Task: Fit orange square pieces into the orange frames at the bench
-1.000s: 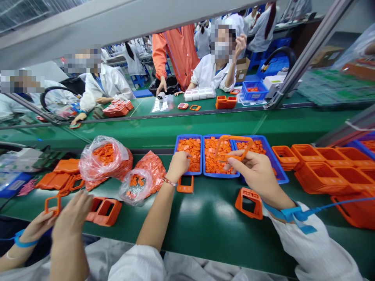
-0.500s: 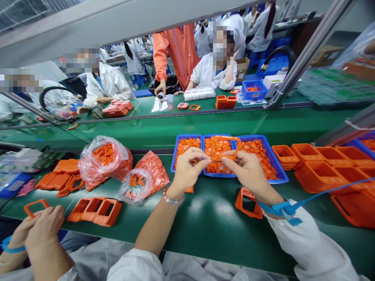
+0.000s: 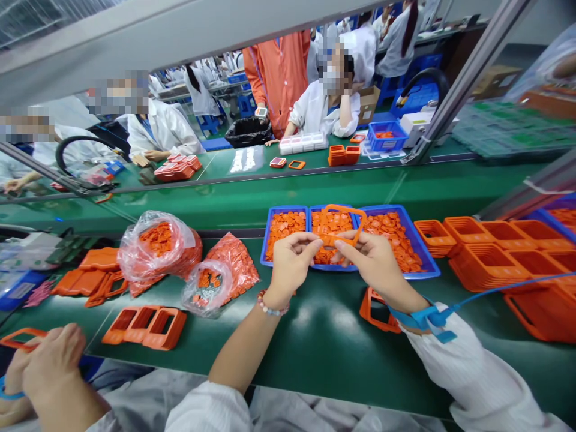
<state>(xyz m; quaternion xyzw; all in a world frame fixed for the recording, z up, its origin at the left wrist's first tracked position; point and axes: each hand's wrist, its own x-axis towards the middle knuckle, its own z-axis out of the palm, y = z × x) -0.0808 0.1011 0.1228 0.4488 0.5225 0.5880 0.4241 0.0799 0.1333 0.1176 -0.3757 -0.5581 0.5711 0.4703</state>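
Both my hands hold one orange plastic frame (image 3: 344, 209) upright above the blue bins. My left hand (image 3: 292, 264) pinches its lower left corner between thumb and fingers. At the lower right corner, my right hand (image 3: 371, 258) grips it with the thumb in front; a blue wrist strap is round that wrist. Whether a small part sits between my fingertips cannot be made out. Behind the frame stand a left blue bin (image 3: 264, 255), a middle bin (image 3: 330, 268) and a right bin (image 3: 432, 264), all holding small orange pieces. Below my right wrist lies another orange frame (image 3: 375, 312).
Stacked orange frames (image 3: 490, 267) stand at the right, with the strap's blue cord (image 3: 508, 284) crossing them. To the left are an open plastic bag (image 3: 157, 240) of orange pieces and a row of frames (image 3: 144, 327). A co-worker's hands (image 3: 54, 360) hold a frame at lower left.
My hands still hold the frame in nearly the same place. The neighbour's hands and frame have moved left and down. Across the line, the person in orange has lifted an item off the bench.
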